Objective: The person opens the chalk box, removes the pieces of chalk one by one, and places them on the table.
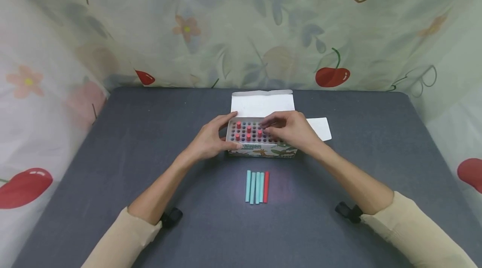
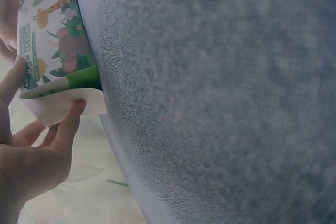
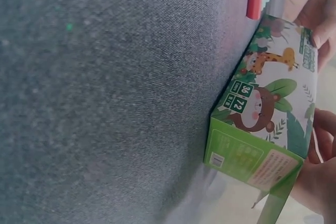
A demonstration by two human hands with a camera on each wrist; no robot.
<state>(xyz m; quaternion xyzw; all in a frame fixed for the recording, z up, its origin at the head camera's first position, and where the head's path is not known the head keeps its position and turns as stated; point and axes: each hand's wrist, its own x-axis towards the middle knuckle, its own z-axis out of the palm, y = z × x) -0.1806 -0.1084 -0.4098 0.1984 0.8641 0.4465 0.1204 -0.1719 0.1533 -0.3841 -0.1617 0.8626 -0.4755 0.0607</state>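
Observation:
In the head view, an open printed chalk box point(image 1: 260, 150) holds a tray of holes point(image 1: 242, 121) with several pink-red chalk sticks point(image 1: 249, 129) standing up in it. My left hand point(image 1: 211, 136) grips the box's left end, thumb on the front and fingers at the side and back. Fingers bent, my right hand point(image 1: 290, 127) is over the right part of the tray; whether a stick is between its fingertips is hidden. In front of the box lie several teal chalk sticks point(image 1: 253, 188) side by side, with one red chalk stick point(image 1: 266, 187) at their right.
The box's white lid point(image 1: 262, 104) stands folded back behind it. A white side flap point(image 1: 320, 128) sticks out to the right. Everything is on a dark grey table point(image 1: 211, 234), with a patterned curtain point(image 1: 233, 29) at its back and sides.

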